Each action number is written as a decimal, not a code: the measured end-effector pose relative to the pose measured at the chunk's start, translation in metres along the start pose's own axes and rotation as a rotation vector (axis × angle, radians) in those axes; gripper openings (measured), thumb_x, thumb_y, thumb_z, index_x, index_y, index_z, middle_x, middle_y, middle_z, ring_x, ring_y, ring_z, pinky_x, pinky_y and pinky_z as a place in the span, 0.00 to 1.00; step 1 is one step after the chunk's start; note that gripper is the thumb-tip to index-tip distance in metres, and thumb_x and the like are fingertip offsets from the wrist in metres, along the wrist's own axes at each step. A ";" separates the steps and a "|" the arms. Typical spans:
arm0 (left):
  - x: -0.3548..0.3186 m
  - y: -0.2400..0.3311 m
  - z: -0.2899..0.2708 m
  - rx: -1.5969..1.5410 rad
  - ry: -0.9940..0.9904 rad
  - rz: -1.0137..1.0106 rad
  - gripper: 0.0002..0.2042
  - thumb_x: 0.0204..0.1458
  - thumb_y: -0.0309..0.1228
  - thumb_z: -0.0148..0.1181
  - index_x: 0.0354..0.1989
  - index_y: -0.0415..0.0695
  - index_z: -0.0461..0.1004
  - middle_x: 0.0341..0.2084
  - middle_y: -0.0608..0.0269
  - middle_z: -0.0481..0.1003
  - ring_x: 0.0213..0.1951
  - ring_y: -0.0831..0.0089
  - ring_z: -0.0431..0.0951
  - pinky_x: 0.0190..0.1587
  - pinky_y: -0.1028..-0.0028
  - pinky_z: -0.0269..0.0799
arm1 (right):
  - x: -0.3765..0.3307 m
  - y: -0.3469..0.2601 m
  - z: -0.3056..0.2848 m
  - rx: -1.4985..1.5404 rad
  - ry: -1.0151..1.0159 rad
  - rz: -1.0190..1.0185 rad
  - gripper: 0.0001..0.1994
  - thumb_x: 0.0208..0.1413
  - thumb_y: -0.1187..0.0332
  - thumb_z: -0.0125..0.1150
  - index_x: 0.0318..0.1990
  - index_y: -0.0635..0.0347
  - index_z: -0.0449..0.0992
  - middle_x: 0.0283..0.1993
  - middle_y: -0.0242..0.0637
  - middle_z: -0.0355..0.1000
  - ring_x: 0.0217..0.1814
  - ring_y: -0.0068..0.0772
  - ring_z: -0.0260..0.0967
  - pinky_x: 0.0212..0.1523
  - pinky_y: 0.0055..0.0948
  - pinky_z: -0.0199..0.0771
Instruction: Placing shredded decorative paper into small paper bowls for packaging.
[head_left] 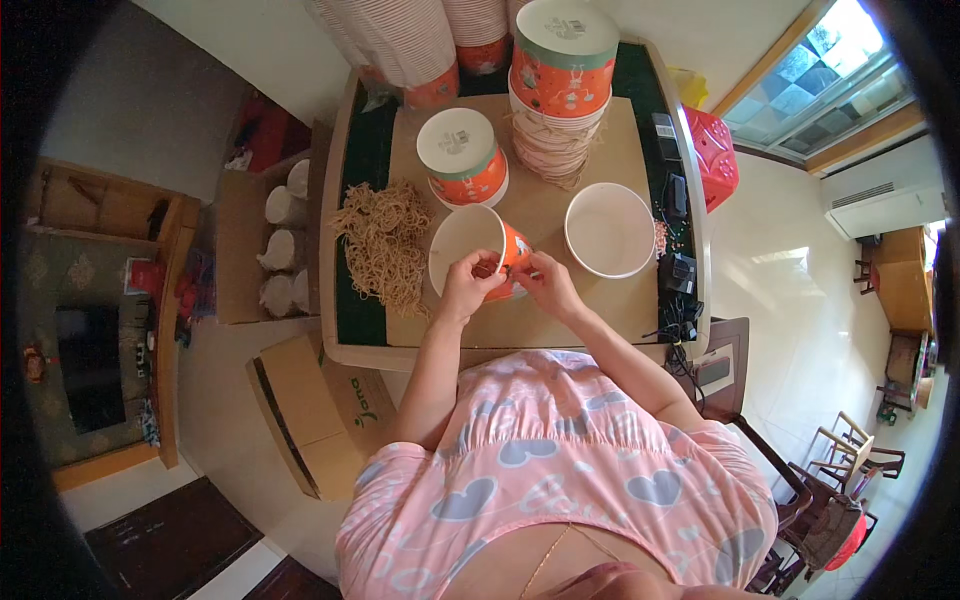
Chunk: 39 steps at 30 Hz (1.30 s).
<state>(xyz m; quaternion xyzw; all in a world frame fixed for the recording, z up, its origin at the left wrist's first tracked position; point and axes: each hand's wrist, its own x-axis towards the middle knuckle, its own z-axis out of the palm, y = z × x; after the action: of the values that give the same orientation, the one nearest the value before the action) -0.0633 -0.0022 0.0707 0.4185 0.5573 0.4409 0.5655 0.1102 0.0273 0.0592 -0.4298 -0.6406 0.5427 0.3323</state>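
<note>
An orange-printed paper bucket (463,236) with a white inside is tilted at the table's near edge, its mouth turned to the left. My left hand (469,288) grips its rim and wall, fingers reaching inside. Against its outer wall, my right hand (549,287) has thumb and fingertips pinched together; what they hold is too small to make out. To the right stands another paper bucket (610,232), mouth up. A tangled heap of tan paper cords (385,245) lies at the left. Behind the held bucket sits an upside-down bucket (456,150).
A taller stack of upside-down buckets (563,80) has cords hanging around it. Plastic-wrapped bucket stacks (400,45) fill the far left corner. Black adapters (677,197) line the right edge, beside a red stool (712,158). An open carton (240,265) and a folded carton (320,415) are left of the table.
</note>
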 end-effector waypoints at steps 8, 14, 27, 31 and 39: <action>0.000 -0.001 0.009 -0.040 0.006 -0.023 0.10 0.42 0.21 0.60 0.36 0.38 0.75 0.26 0.69 0.74 0.28 0.83 0.72 0.34 0.81 0.69 | 0.003 0.004 -0.003 0.083 0.170 -0.021 0.05 0.49 0.77 0.58 0.34 0.63 0.74 0.31 0.35 0.68 0.34 0.24 0.69 0.34 0.24 0.70; 0.001 0.001 0.009 0.015 0.007 -0.007 0.10 0.42 0.21 0.61 0.35 0.39 0.76 0.25 0.69 0.74 0.28 0.83 0.71 0.32 0.81 0.69 | 0.002 -0.011 -0.015 -0.118 0.071 -0.233 0.05 0.49 0.77 0.57 0.35 0.61 0.75 0.27 0.36 0.66 0.31 0.30 0.68 0.31 0.29 0.69; -0.001 0.010 0.015 0.148 -0.003 0.022 0.09 0.46 0.20 0.58 0.37 0.38 0.73 0.30 0.66 0.75 0.33 0.81 0.74 0.38 0.78 0.71 | 0.001 -0.026 -0.028 -0.279 -0.020 -0.143 0.03 0.46 0.74 0.56 0.29 0.64 0.72 0.29 0.46 0.68 0.33 0.49 0.68 0.34 0.39 0.69; -0.002 0.005 0.017 0.078 -0.056 -0.040 0.11 0.47 0.20 0.58 0.40 0.38 0.73 0.34 0.65 0.76 0.37 0.80 0.74 0.42 0.78 0.70 | 0.002 -0.032 -0.026 -0.434 0.042 -0.180 0.04 0.46 0.72 0.57 0.29 0.64 0.73 0.29 0.44 0.70 0.33 0.45 0.70 0.33 0.37 0.69; -0.001 0.001 0.021 0.193 -0.045 0.098 0.12 0.49 0.26 0.59 0.43 0.39 0.74 0.30 0.64 0.77 0.31 0.81 0.74 0.34 0.79 0.71 | 0.001 -0.033 -0.024 -0.480 0.046 -0.141 0.05 0.47 0.71 0.57 0.30 0.63 0.73 0.29 0.43 0.69 0.31 0.45 0.69 0.32 0.37 0.69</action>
<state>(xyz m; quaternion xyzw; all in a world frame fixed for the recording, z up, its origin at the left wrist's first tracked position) -0.0421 -0.0021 0.0726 0.5079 0.5631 0.4027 0.5127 0.1245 0.0364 0.0963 -0.4626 -0.7718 0.3407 0.2723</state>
